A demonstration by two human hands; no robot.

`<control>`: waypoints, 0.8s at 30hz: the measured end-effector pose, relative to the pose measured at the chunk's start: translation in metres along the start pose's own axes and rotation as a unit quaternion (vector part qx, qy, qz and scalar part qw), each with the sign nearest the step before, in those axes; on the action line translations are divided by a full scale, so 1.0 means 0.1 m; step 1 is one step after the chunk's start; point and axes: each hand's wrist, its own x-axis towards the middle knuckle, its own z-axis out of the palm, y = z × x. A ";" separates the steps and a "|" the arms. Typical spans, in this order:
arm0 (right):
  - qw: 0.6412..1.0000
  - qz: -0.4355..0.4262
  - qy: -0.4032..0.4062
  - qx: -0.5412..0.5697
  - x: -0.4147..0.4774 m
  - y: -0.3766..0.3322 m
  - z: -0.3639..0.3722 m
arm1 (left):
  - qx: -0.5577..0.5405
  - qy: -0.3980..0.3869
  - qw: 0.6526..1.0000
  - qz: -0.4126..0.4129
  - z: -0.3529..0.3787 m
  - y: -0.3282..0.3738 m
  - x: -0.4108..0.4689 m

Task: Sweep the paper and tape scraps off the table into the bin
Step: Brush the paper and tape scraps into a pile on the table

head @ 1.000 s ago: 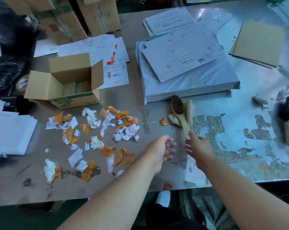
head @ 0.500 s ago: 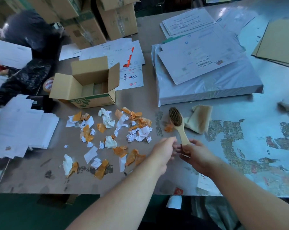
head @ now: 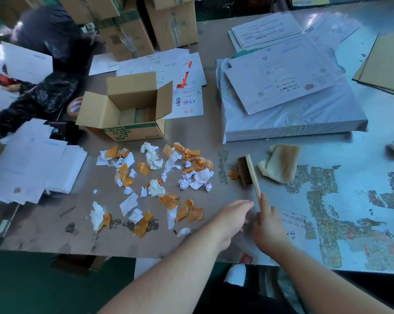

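Tipped onto its edge since a moment ago, the brush (head: 248, 172) is pointing its bristles left at the paper and tape scraps (head: 155, 182), which are lying scattered on the surface (head: 214, 137). The right hand (head: 269, 225) is clamping the brush handle; the left hand (head: 231, 217) is reaching out beside it, fingers straight, holding nothing. A cloth (head: 281, 163) is lying right of the brush, an open cardboard box (head: 128, 109) behind the scraps.

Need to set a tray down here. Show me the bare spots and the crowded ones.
Bare: the worn table between the cloth, the right hand and the near edge; also a strip between the open carton and the wrapped stack. Crowded: the scraps below the carton, and the loose sheets left.
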 end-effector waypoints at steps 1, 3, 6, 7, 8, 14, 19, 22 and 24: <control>1.000 -0.001 -0.005 -0.002 -0.01 -0.03 0.03 | -0.001 0.000 1.000 -0.003 -0.02 -0.03 -0.01; 1.000 0.000 -0.017 -0.015 -0.04 -0.12 0.09 | -0.005 0.000 1.000 -0.007 -0.09 -0.06 -0.05; 0.999 0.008 -0.030 -0.026 -0.07 -0.23 0.20 | -0.007 0.003 1.000 -0.005 -0.21 -0.12 -0.12; 0.999 0.012 -0.026 -0.023 -0.07 -0.25 0.24 | -0.006 0.007 1.000 -0.005 -0.25 -0.13 -0.14; 0.999 0.018 -0.022 -0.020 -0.07 -0.29 0.29 | -0.008 0.012 1.000 -0.005 -0.31 -0.16 -0.16; 0.998 -0.012 -0.046 -0.036 -0.21 -0.50 0.53 | -0.028 0.037 0.999 -0.009 -0.62 -0.35 -0.29; 0.997 -0.008 -0.061 -0.041 -0.40 -0.75 0.83 | -0.048 0.040 0.998 -0.008 -0.96 -0.53 -0.42; 0.997 -0.005 -0.063 -0.039 -0.52 -0.89 1.01 | -0.060 0.029 0.998 -0.004 -1.19 -0.62 -0.51; 0.997 -0.011 -0.062 -0.039 -0.63 -1.00 1.12 | -0.071 0.019 0.997 -0.003 -1.32 -0.68 -0.59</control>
